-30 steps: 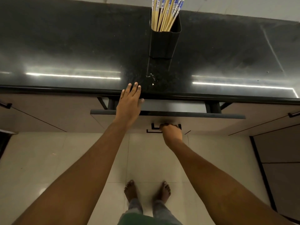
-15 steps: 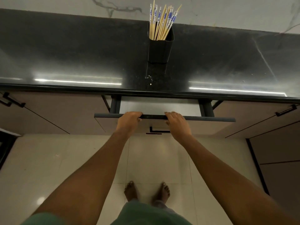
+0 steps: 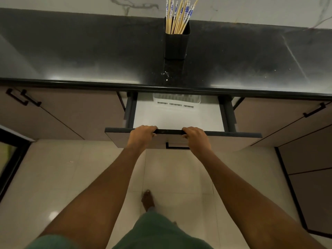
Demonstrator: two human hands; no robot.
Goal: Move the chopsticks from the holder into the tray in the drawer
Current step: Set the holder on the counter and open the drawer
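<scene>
Several bamboo chopsticks (image 3: 177,17) with blue-patterned tops stand upright in a black square holder (image 3: 177,45) at the back of the black counter. Below the counter's edge the drawer (image 3: 233,134) is pulled partly out, white inside. A white slotted tray (image 3: 177,102) shows at its far end, half hidden under the counter. My left hand (image 3: 142,134) and my right hand (image 3: 195,136) both grip the top edge of the drawer front, fingers curled over it, about a hand's width apart.
The black counter (image 3: 89,56) spans the view, with white specks near its front edge. Closed cabinet doors with black handles (image 3: 21,97) flank the drawer. The drawer's own black handle (image 3: 177,147) hangs below my hands. Glossy tiled floor and one bare foot (image 3: 148,199) lie beneath.
The drawer has slid out toward me, uncovering its white inside and the tray. Both hands moved onto the top edge of the drawer front and came back with it.
</scene>
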